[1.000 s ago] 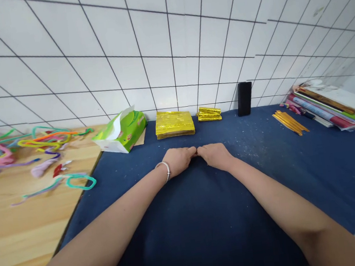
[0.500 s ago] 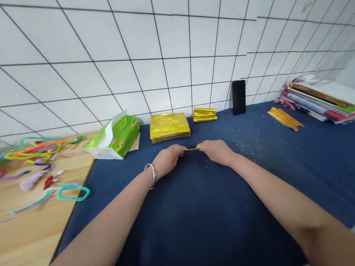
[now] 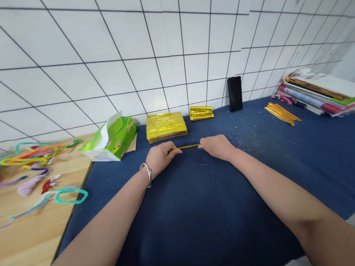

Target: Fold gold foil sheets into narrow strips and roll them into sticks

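My left hand [image 3: 161, 157], with a silver bangle [image 3: 148, 174] at its wrist, pinches the left end of a thin gold strip [image 3: 188, 146]. The strip's other end is between the fingers of my right hand [image 3: 217, 146]. It runs level between both hands, seen nearly edge on, low over the dark blue cloth [image 3: 201, 207]. Just behind it lies a thick stack of shiny gold foil paper [image 3: 166, 126]. A small pile of folded gold foil pieces [image 3: 201, 112] sits to the right of that stack.
At left, a green tissue pack [image 3: 114, 138] lies beside colourful fuzzy pipe cleaners [image 3: 71, 195] on a wooden tabletop [image 3: 27, 248]. A black phone [image 3: 235, 94] leans on the tiled wall [image 3: 166, 36]. Several flat gold strips [image 3: 281, 114] and piled books [image 3: 323, 93] lie at right.
My hands have moved slightly apart along the gold strip, so a longer stretch shows between them. The whole view has shifted a little.
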Demonstrator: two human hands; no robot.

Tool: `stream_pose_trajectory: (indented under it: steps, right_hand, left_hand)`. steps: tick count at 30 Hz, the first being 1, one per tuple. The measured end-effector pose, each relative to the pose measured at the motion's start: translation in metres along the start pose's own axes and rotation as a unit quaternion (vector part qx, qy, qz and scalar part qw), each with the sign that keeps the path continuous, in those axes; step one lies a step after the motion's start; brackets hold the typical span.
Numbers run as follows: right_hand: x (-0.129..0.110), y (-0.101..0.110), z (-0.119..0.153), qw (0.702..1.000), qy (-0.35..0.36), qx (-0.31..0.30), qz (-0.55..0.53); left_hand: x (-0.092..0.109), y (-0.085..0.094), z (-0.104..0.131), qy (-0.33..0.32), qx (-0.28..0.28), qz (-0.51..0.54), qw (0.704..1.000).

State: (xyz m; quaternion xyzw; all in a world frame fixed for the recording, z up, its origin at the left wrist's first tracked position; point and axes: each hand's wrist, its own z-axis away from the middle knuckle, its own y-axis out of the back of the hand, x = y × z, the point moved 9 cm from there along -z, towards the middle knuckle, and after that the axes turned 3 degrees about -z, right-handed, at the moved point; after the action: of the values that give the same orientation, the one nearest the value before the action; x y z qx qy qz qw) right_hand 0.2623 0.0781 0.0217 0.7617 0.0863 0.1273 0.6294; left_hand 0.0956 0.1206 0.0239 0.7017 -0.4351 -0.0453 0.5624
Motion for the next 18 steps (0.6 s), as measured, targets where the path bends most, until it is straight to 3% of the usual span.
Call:
stream_pose_trajectory:
  steps: [13, 18]
  right_hand:
    - [0.000, 0.000, 0.003, 1.000, 0.029, 0.006, -0.008]
    - [-0.016, 0.002, 0.003, 0.998, 0.058, 0.018, -0.012]
  left_hand:
    - [0.001, -0.005, 0.000, -0.054, -0.032, -0.100, 0.993]
    - [0.034, -0.015, 0.002, -0.149, -0.049, -0.208, 0.965]
